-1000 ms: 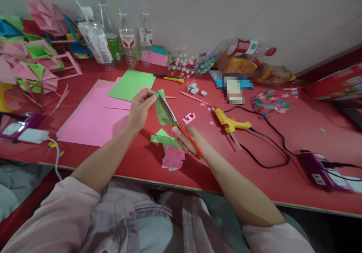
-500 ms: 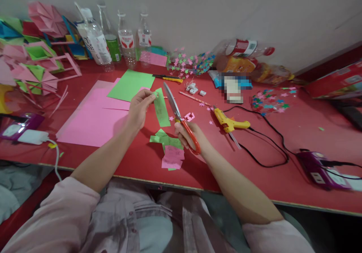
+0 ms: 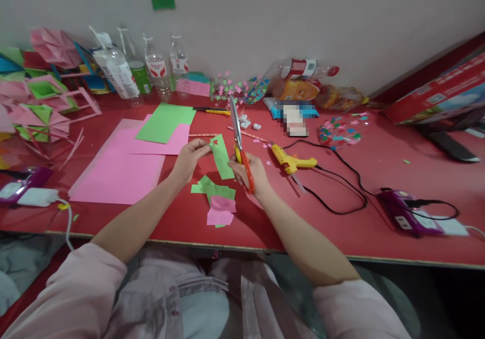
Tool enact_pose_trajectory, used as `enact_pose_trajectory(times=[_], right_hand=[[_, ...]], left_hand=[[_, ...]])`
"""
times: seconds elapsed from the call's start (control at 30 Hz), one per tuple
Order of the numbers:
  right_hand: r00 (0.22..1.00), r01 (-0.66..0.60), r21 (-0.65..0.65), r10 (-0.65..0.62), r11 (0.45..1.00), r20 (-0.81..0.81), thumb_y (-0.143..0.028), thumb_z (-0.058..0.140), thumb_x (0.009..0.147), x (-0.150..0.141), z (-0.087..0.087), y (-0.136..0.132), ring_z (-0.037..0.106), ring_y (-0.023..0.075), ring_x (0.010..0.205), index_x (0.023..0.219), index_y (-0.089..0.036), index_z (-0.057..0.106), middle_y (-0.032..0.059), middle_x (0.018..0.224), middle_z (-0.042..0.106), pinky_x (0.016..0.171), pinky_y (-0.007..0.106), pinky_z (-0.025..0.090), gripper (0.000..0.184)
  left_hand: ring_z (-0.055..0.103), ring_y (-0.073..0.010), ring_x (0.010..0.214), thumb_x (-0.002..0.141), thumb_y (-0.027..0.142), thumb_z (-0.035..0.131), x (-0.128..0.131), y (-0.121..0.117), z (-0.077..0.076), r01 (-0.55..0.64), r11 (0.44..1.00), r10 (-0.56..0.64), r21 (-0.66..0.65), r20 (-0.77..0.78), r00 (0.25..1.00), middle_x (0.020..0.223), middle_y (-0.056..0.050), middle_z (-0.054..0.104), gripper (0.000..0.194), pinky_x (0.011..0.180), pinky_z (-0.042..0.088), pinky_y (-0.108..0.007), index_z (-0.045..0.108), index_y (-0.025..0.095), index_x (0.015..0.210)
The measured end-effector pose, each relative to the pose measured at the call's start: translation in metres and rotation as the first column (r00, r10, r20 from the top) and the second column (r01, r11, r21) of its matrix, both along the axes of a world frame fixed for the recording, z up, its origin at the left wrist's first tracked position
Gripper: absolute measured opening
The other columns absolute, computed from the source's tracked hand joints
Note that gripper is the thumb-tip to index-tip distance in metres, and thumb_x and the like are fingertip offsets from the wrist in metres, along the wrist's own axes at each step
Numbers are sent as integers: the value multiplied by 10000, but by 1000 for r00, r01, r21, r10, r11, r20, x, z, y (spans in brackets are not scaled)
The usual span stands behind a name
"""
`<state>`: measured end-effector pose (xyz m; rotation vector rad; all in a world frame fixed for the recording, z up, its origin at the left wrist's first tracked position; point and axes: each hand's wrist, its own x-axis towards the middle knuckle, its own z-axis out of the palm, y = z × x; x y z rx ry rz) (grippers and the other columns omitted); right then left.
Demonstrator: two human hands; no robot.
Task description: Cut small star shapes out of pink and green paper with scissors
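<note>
My left hand [image 3: 190, 161] pinches the upper left edge of a green paper strip [image 3: 223, 159], which has a star-shaped hole near its top. In my right hand [image 3: 250, 170] are scissors [image 3: 235, 127] with orange handles, their blades pointing up and away from me. The right fingertips reach the strip's lower right edge. Below the hands lies a small pile of green paper pieces [image 3: 204, 186] and pink paper pieces [image 3: 220, 210] on the red table [image 3: 182, 223].
Large pink sheets [image 3: 117, 167] and a green sheet [image 3: 166, 123] lie to the left. A yellow glue gun [image 3: 291, 160] with a black cord rests at right. Bottles [image 3: 157, 71] and star-filled bags [image 3: 344, 132] stand or lie toward the wall. A purple power strip [image 3: 409, 215] sits at far right.
The scissors have turned more upright, and my right hand has come up to the strip's lower edge. A star-shaped hole now shows in the strip. The view has shifted.
</note>
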<state>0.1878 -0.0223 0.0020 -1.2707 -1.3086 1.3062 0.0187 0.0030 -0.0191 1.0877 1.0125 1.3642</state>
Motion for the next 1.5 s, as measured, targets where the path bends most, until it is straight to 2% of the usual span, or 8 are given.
enact_pose_trajectory(times=[0.2, 0.53, 0.77, 0.93, 1.03, 1.17, 1.3, 1.5], right_hand=[[986, 152, 158, -140, 976, -86, -343, 642, 714, 20, 4, 15, 340, 90, 331, 613, -240, 428, -95, 389, 358, 421, 268, 373, 258], [992, 128, 130, -127, 983, -13, -437, 651, 757, 25, 11, 15, 385, 129, 402, 616, -253, 394, -49, 444, 373, 475, 308, 397, 346], [992, 130, 80, -130, 988, -6, -494, 692, 719, 22, 10, 15, 391, 114, 381, 676, -246, 450, -67, 454, 410, 410, 264, 337, 349], [991, 130, 63, -129, 989, -29, -433, 696, 722, 21, 7, 16, 378, 95, 359, 666, -242, 451, -88, 429, 403, 408, 251, 357, 316], [994, 108, 65, -106, 992, -35, -413, 682, 733, 20, 8, 14, 375, 93, 348, 650, -241, 444, -92, 407, 396, 389, 244, 338, 305], [991, -16, 63, 24, 998, -132, -398, 635, 762, 17, 6, 7, 363, 85, 331, 647, -239, 426, -97, 382, 382, 401, 241, 353, 286], [990, -57, 38, 62, 998, -129, -396, 632, 748, 11, 2, 3, 372, 81, 317, 697, -222, 473, -89, 393, 448, 378, 229, 334, 241], [996, -89, -5, 89, 996, -10, -406, 674, 712, 5, 1, 1, 396, 74, 316, 683, -212, 477, -70, 405, 497, 346, 199, 294, 278]], left_hand=[[530, -154, 771, 780, 318, 557, -9, 8, -3, 130, 985, -38, 115, -589, 807, 743, -5, 573, 152, 797, 428, -320, 530, 199, 688], [574, -265, 889, 886, 219, 416, 25, 18, -6, 477, 874, 117, 96, -993, -15, 986, -163, 610, 273, 833, 427, -422, 672, 125, 879], [547, -255, 848, 889, 238, 421, 5, 22, -6, 430, 898, 131, 89, -989, -70, 920, -138, 609, 251, 756, 407, -392, 655, 151, 868], [557, -249, 920, 874, 284, 486, -6, 20, -10, 404, 896, 182, 182, -982, 39, 954, -127, 627, 213, 828, 410, -397, 653, 153, 885], [580, -219, 878, 844, 306, 525, -6, 14, -6, 290, 924, 122, 248, -912, 392, 910, -96, 643, 186, 826, 443, -376, 638, 160, 862], [615, -161, 762, 809, 488, 573, 4, -1, 4, 263, 960, -196, 91, -449, 872, 831, -38, 671, 322, 756, 494, -324, 626, 177, 876], [602, -134, 690, 714, 496, 709, 16, -11, 7, 234, 968, -206, 89, -247, 947, 722, 4, 646, 331, 653, 491, -263, 600, 191, 783], [505, -101, 518, 770, 416, 672, 13, -10, 5, 147, 983, -109, 111, -297, 949, 556, 45, 517, 281, 531, 414, -238, 532, 199, 657]])
